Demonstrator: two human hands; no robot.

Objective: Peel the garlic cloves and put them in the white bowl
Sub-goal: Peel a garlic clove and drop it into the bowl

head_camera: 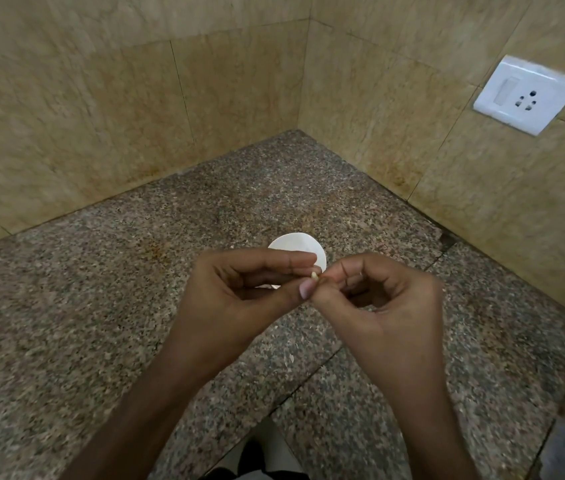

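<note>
Over white bowl (295,244), hands, left (239,294) & right (390,301), pinch 1 garlic clove (315,274).

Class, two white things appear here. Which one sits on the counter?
The round bowl, on the speckled counter; the square socket is fixed to the wall.

Our bowl (295,244) sits on the surface (101,306) just behind our left hand (236,296) and right hand (388,299), whose fingers (274,263) pinch a garlic clove (314,274); a socket (530,95) sits on the right wall (412,150).
</note>
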